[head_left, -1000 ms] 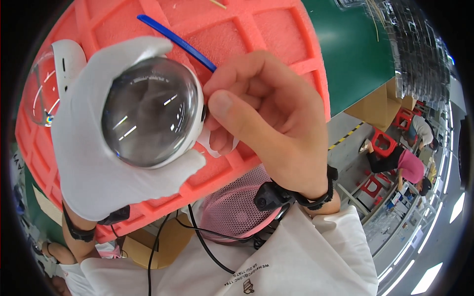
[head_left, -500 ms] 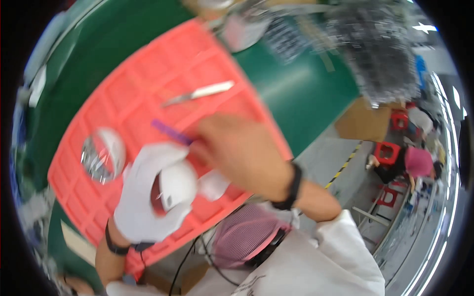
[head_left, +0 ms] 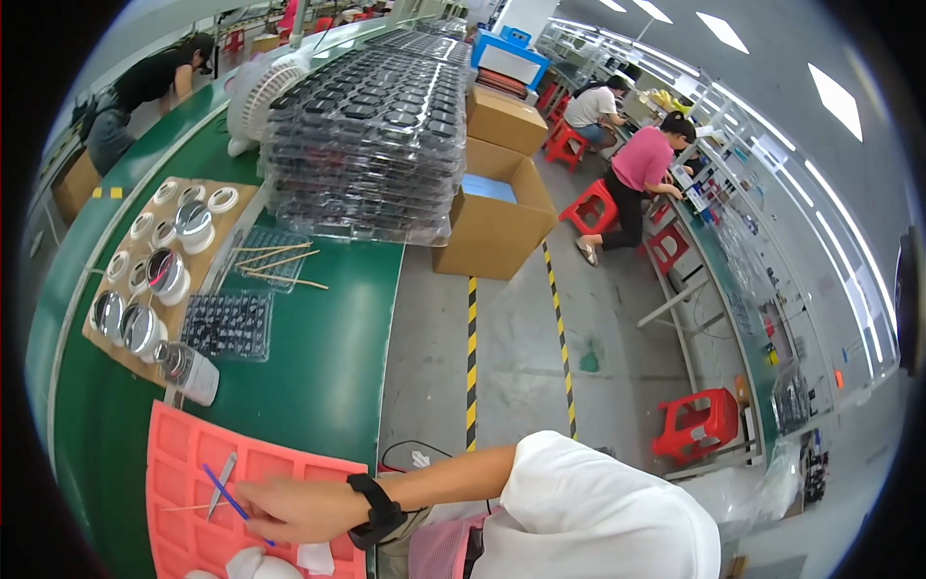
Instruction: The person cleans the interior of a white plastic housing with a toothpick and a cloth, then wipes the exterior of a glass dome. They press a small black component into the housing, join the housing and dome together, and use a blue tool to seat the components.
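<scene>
Green desk (head_left: 318,328), left to right. Far left: brown board (head_left: 116,338) carrying white ring-shaped holders and several round glass lenses (head_left: 166,270), with a small capped bottle (head_left: 190,374) at its near corner; beside it a dark compartment tray (head_left: 230,326) and thin wooden sticks (head_left: 275,262). Above these, a white fan (head_left: 253,96) and a tall stack of clear plastic trays (head_left: 371,135). Near edge, lower left: salmon-red moulded tray (head_left: 183,463), holding metal tweezers (head_left: 223,482) that lie lengthwise away from the person, just left of the hands. White-gloved left hand (head_left: 246,567), at the very bottom edge and mostly cut off; whether it grips anything cannot be told. Bare right hand (head_left: 289,510), black wristband (head_left: 376,510), rests over the tray, fingers closed on a thin blue stick (head_left: 224,496) whose long axis runs diagonally up-left from the fingers, its tip close to the tweezers. The right hand is the nearer to both tools. Right of the desk: cardboard boxes (head_left: 497,217), yellow-and-black floor stripes, red stools (head_left: 699,425), and other people seated at a far bench.
</scene>
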Motion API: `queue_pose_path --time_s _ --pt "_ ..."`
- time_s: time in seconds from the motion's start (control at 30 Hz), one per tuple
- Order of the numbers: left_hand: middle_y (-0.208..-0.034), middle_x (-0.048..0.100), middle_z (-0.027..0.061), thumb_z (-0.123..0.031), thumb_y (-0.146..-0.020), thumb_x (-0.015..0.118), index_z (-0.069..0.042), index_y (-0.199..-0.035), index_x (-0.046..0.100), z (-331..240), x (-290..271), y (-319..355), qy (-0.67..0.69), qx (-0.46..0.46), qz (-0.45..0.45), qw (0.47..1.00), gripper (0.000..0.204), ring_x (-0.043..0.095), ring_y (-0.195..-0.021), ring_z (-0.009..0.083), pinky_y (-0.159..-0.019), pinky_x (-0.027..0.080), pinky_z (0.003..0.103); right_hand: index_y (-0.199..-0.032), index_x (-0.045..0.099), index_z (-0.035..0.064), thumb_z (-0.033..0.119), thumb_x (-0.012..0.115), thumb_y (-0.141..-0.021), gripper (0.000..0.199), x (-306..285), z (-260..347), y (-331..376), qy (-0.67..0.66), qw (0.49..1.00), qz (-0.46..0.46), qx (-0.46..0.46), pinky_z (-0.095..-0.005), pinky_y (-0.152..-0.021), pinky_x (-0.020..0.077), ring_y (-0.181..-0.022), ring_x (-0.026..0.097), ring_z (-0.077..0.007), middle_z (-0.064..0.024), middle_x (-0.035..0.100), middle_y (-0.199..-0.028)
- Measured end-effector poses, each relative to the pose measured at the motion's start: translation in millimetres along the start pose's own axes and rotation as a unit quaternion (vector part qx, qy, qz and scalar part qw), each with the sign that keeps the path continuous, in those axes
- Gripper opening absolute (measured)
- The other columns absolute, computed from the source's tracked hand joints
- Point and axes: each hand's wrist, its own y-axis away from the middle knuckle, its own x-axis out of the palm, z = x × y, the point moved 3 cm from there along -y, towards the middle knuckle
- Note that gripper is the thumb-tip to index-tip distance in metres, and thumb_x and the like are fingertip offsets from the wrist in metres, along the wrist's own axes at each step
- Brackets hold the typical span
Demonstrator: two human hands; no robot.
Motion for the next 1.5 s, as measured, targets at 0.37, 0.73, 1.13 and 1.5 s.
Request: queue_pose_path --time_s 0.37,0.73,1.13,1.5 --pt "-0.121 0.062 0.0174 -0.021 -0.062 0.096 -0.002 -0.125 0.057 5.8 12.2 -15.8 -0.101 0.013 -0.098 0.99 0.076 0.064 -0.106 0.0342 -0.089 0.053 0.045 -0.116 0.056 -0.0005 0.003 0.058 -0.101 0.016 8.7 9.1 36.4 -0.192 0.978 0.016 0.08 -0.0291 -0.077 0.0565 -0.091 0.069 -0.015 -0.008 0.066 -0.101" --pt "-0.122 0.058 0.0074 -0.026 -0.06 0.089 -0.016 -0.126 0.062 -8.1 9.3 -3.0 -0.199 -0.128 -0.146 0.96 0.072 0.059 -0.111 0.0288 -0.09 0.044 0.046 -0.111 0.066 -0.0109 -0.012 0.061 -0.09 0.021 26.9 27.6 47.2 -0.025 0.998 0.017 -0.05 -0.0313 -0.079 0.0605 -0.09 0.075 -0.0247 -0.0228 0.074 -0.102" --pt "-0.12 0.056 0.0097 -0.017 -0.061 0.088 -0.013 -0.127 0.06 -6.8 15.2 -1.4 -0.215 -0.137 -0.154 0.955 0.072 0.057 -0.11 0.0312 -0.092 0.042 0.046 -0.101 0.071 -0.0107 -0.012 0.067 -0.081 0.02 30.4 34.7 30.2 0.027 0.999 -0.016 -0.008 -0.0315 -0.075 0.0575 -0.082 0.074 -0.0246 -0.0206 0.075 -0.093" --pt "-0.12 0.057 0.0102 -0.014 -0.06 0.087 -0.012 -0.128 0.061 -4.7 13.9 -1.6 -0.212 -0.127 -0.156 0.956 0.073 0.057 -0.109 0.0312 -0.092 0.043 0.045 -0.103 0.074 -0.0064 -0.012 0.071 -0.081 0.023 29.5 34.7 26.3 0.022 1.0 -0.019 -0.004 -0.0251 -0.064 0.0548 -0.073 0.071 -0.0171 -0.0161 0.075 -0.09"
